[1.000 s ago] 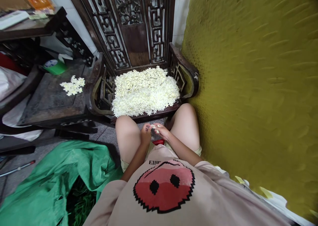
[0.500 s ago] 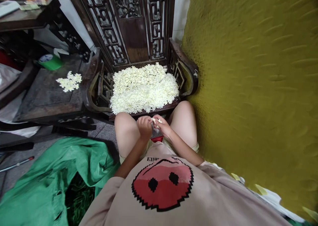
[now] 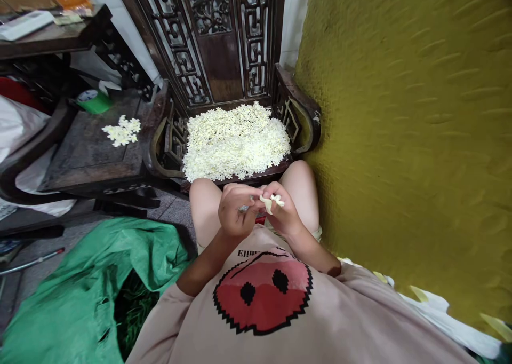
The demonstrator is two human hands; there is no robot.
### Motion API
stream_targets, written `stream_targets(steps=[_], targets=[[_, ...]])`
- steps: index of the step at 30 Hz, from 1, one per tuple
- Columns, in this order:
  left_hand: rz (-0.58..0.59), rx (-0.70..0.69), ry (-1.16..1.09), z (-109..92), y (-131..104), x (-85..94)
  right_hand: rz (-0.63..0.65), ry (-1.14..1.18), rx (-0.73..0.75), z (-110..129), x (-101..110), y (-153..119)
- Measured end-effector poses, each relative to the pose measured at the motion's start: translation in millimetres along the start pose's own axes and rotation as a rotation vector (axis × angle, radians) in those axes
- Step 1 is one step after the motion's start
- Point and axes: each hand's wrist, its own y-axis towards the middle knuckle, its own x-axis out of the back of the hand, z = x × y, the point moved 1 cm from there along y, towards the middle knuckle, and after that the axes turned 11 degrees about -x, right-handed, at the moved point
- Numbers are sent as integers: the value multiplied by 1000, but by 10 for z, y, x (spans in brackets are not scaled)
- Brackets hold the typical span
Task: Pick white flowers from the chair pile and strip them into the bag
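Observation:
Several small white flowers (image 3: 277, 200) show in my right hand (image 3: 285, 218), whose fingers are curled round them over my lap. My left hand (image 3: 237, 210) is closed in a pinch, its thumb and forefinger at the edge of a white flower (image 3: 267, 204) between the two hands. What lies under the left fingers is hidden. Just beyond my knees, a thick bed of white flowers (image 3: 238, 142) covers the seat of a dark carved wooden chair (image 3: 222, 68).
To the left, a dark wooden seat (image 3: 86, 153) bears a small flower cluster (image 3: 122, 131) and a green tape roll (image 3: 94, 102). A green sack (image 3: 72, 284) with dark green strands lies at lower left. A mustard-yellow padded surface (image 3: 404, 140) rises along my right.
Both hands have come up nearer to the camera and slightly right. The flowers in the right hand show more plainly now. The view has shifted slightly to the left.

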Motion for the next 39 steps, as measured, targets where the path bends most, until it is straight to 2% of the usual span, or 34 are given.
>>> stream_targets(steps=[3, 9, 14, 24, 31, 36, 39], targets=[[-38, 75, -48, -149, -2, 18, 16, -2, 20, 47, -72, -109], [-110, 33, 1, -416, 18, 114, 109, 9, 92, 150, -249, -292], [-173, 46, 64, -526, 15, 71, 93, 33, 65, 202, -327, -390], [-268, -49, 27, -680, 143, -32, 67, 60, 80, 259, -365, -468], [-234, 8, 73, -740, 110, -58, 30, 46, 49, 281, -372, -505], [-177, 173, -3, -719, 110, -85, 4, 50, 51, 256, -313, -452], [-158, 198, -32, -719, 122, -60, -21, 40, 33, 234, -308, -437]])
